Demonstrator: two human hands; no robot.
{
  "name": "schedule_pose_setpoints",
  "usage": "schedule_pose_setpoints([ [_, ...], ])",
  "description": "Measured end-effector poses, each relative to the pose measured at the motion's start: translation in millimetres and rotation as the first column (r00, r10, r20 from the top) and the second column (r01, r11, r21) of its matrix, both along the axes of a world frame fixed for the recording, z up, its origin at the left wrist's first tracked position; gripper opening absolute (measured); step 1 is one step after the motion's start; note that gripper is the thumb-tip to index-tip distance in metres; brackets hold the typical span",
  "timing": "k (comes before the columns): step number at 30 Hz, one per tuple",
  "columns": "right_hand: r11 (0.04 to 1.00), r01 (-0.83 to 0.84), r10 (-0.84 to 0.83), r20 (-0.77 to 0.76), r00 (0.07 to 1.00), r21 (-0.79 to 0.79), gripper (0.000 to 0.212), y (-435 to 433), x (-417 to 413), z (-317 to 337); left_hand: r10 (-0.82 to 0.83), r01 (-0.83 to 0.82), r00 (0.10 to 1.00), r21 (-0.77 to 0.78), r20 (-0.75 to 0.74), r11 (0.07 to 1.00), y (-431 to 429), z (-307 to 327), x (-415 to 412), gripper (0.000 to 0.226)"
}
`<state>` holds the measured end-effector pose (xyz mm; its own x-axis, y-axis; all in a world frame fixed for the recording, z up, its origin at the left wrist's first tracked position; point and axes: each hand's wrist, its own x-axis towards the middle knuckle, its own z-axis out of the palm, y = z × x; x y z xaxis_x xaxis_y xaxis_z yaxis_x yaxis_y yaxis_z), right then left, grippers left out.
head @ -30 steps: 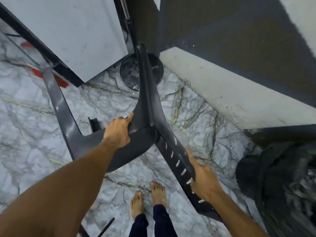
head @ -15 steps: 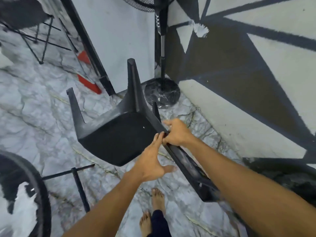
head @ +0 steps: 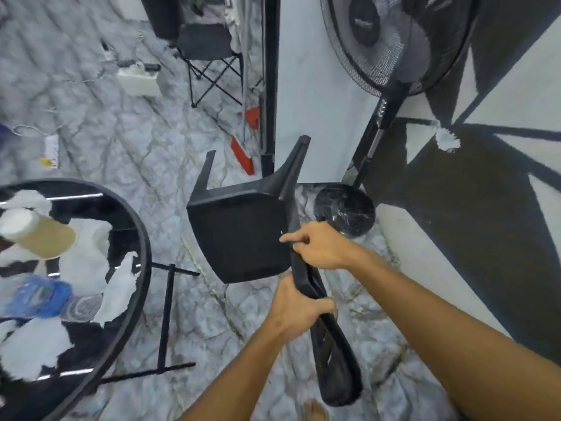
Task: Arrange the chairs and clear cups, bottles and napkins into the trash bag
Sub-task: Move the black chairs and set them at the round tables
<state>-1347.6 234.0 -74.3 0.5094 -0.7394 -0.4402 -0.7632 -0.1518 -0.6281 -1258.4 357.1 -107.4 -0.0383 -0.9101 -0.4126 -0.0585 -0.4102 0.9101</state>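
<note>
— Can you read any writing anywhere?
— Hardly. The fan (head: 368,24) has a pale mark on its dark hub, shaped like a short word, but it is too blurred to make out.
— And the bottle (head: 39,296) on the table (head: 142,238)?
— It has a blue label, smeared by motion; no letters come through.
— The cup (head: 36,232)?
— Plain tan side, nothing legible on it.
— Any numbers or signs?
— None readable.
</note>
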Motion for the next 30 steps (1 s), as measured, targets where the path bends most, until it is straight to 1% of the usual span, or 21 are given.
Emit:
schedule_pose_setpoints([
  [2,0.975,-0.222,0.223,-0.026,0.975,0.016,0.060,-5,-12,24,0.011,-0.011,0.997,-0.001,0.074,1.000,-19,10,8,0.030],
  [3,0.940,-0.341,0.340,-0.073,0.938,-0.013,0.067,-7,-17,36,0.031,-0.032,0.994,0.001,0.102,0.999,-28,15,12,0.033],
  [5,0.834,-0.530,0.510,-0.154,0.846,-0.151,0.073,-11,-22,53,0.093,-0.092,0.988,-0.008,0.120,0.996,-41,26,19,0.036],
  [6,0.787,-0.567,0.547,-0.149,0.823,-0.243,0.070,-14,-22,59,0.110,-0.109,0.988,-0.017,0.110,0.994,-46,33,21,0.031],
  [8,0.702,-0.608,0.615,-0.116,0.780,-0.371,0.052,-24,-21,60,0.123,-0.120,0.991,-0.055,0.051,0.991,-47,42,19,0.022],
  [9,0.644,-0.643,0.657,-0.133,0.743,-0.414,0.041,-31,-22,57,0.111,-0.110,0.994,-0.081,0.012,0.991,-40,45,17,0.027],
  [10,0.572,-0.688,0.692,-0.188,0.697,-0.447,0.030,-37,-24,56,0.091,-0.092,0.996,-0.108,-0.019,0.990,-29,44,16,0.039],
  [12,0.464,-0.718,0.696,-0.287,0.658,-0.519,0.007,-50,-30,54,0.031,-0.030,0.999,-0.092,0.009,0.995,6,30,11,0.060],
  [13,0.467,-0.671,0.672,-0.262,0.692,-0.576,0.011,-56,-34,53,0.001,0.003,0.997,-0.045,0.079,0.999,28,19,7,0.061],
  [14,0.497,-0.605,0.642,-0.205,0.739,-0.622,0.024,-62,-36,51,-0.014,0.013,0.980,0.004,0.197,1.000,46,6,1,0.056],
  [15,0.535,-0.551,0.616,-0.151,0.773,-0.640,0.032,-65,-36,50,0.003,-0.018,0.934,0.037,0.357,0.999,59,-3,-4,0.048],
  [16,0.558,-0.534,0.610,-0.122,0.783,-0.636,0.032,-62,-31,51,0.051,-0.084,0.861,0.044,0.505,0.995,64,-11,-7,0.039],
  [17,0.554,-0.560,0.626,-0.135,0.768,-0.616,0.025,-55,-25,54,0.110,-0.155,0.792,0.023,0.601,0.988,62,-14,-8,0.035],
  [18,0.531,-0.604,0.648,-0.175,0.741,-0.594,0.017,-47,-19,58,0.148,-0.191,0.754,-0.003,0.640,0.982,56,-15,-6,0.034],
  [19,0.498,-0.653,0.665,-0.232,0.710,-0.570,0.026,-40,-13,59,0.168,-0.197,0.737,-0.030,0.655,0.980,47,-10,-3,0.032],
  [21,0.410,-0.776,0.683,-0.401,0.610,-0.480,0.055,-30,-5,62,0.216,-0.216,0.720,-0.083,0.659,0.973,27,3,11,0.023],
  [23,0.219,-0.854,0.635,-0.596,0.492,-0.472,0.062,-30,10,68,0.253,-0.218,0.702,-0.138,0.665,0.966,14,20,26,0.016],
  [24,0.127,-0.873,0.608,-0.658,0.444,-0.471,0.058,-30,21,71,0.265,-0.219,0.692,-0.154,0.672,0.963,9,30,31,0.015],
  [26,-0.006,-0.886,0.616,-0.700,0.363,-0.464,0.038,-32,43,79,0.283,-0.215,0.682,-0.185,0.674,0.959,-1,50,36,0.015],
  [28,-0.076,-0.897,0.663,-0.694,0.281,-0.436,0.016,-39,58,89,0.323,-0.242,0.677,-0.214,0.661,0.946,-6,63,35,0.024],
  [30,-0.113,-0.889,0.697,-0.673,0.248,-0.444,0.019,-52,65,96,0.407,-0.341,0.656,-0.231,0.636,0.911,-3,57,34,0.027],
])
